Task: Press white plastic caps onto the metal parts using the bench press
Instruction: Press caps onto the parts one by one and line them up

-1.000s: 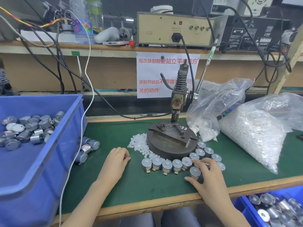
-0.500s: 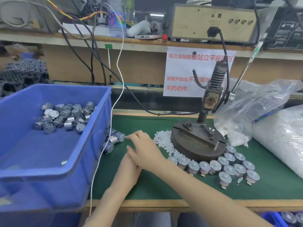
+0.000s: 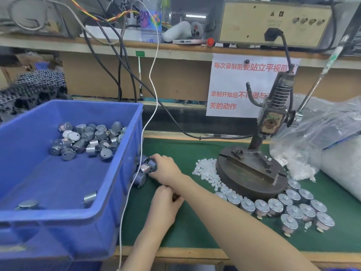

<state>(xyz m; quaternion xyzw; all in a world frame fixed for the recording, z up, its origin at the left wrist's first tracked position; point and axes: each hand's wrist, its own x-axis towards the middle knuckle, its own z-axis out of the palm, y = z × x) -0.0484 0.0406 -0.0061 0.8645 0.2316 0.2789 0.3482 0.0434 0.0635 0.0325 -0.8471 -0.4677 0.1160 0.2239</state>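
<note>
Right hand point(image 3: 168, 170) is stretched across with fingers curled round the loose metal parts point(image 3: 145, 169) just beside the blue bin point(image 3: 132, 143), left hand point(image 3: 166, 205) curled below it (can't tell if it holds anything), so grabbing several could drop one, or the forearm could sweep the white caps point(image 3: 207, 173).

Right grip point(image 3: 166, 170) on loose metal parts point(image 3: 144, 170) on worktop point(image 3: 185, 231), bin point(image 3: 58, 220) left of it, left grip point(image 3: 166, 204) just before, cap pile point(image 3: 207, 171) then bench press point(image 3: 252, 173) to its right
</note>
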